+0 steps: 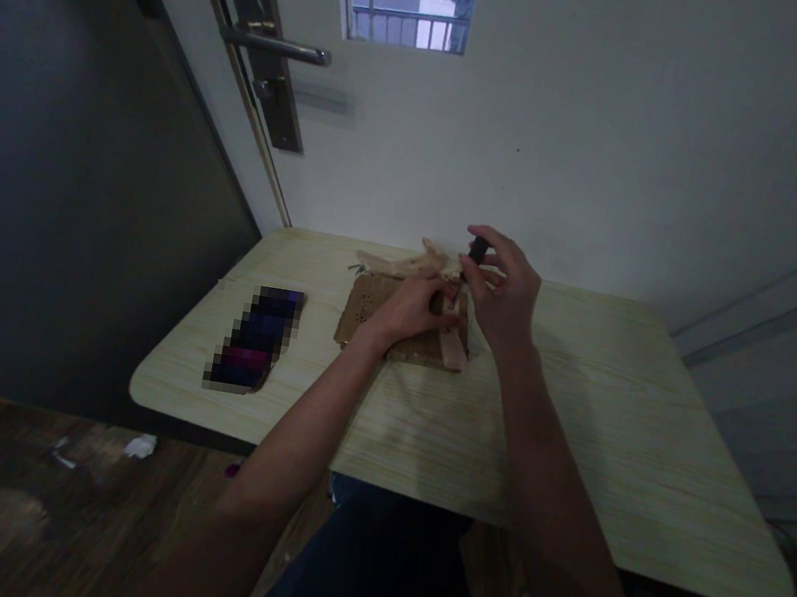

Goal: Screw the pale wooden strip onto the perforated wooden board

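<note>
My right hand is closed around the black handle of a small screwdriver, which it holds upright with the thin shaft pointing down. The shaft's tip meets a pale wooden strip. My left hand rests on a brown cardboard piece, with thumb and fingers closed about the strip close to the tip. Small dark holes dot the cardboard's left part. Whether a screw sits under the tip is too small to tell.
Loose pale wood pieces lie behind the cardboard. A phone-like item, pixelated, lies to the left on the light wooden table. A white door with a metal handle rises right behind the table's back edge.
</note>
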Demonstrator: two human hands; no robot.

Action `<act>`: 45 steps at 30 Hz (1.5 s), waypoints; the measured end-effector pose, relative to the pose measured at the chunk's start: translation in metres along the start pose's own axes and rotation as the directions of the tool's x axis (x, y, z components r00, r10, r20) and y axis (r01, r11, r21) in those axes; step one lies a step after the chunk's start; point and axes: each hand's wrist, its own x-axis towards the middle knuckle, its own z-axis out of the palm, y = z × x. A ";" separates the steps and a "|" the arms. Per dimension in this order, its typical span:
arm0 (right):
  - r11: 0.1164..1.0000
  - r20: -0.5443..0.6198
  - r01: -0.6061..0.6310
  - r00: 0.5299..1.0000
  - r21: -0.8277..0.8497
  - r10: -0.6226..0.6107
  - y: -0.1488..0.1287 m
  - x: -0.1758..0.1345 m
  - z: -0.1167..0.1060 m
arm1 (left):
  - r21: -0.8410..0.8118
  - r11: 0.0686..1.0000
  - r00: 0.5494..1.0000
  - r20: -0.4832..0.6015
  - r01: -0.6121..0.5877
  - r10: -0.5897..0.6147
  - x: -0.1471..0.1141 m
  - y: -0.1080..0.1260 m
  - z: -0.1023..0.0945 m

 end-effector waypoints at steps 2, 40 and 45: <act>1.000 0.001 0.000 1.000 0.014 0.000 0.000 0.000 0.000 | -0.005 1.000 1.000 -0.001 -0.004 0.004 0.000 0.000 0.000; 0.993 -0.012 -0.094 0.995 0.067 0.095 0.000 0.002 0.000 | -0.003 1.000 1.000 -0.002 0.007 -0.007 0.000 0.002 0.000; 0.992 -0.021 -0.090 0.996 0.093 0.092 0.000 0.001 0.001 | -0.011 1.000 1.000 0.001 0.010 -0.010 0.000 0.002 0.000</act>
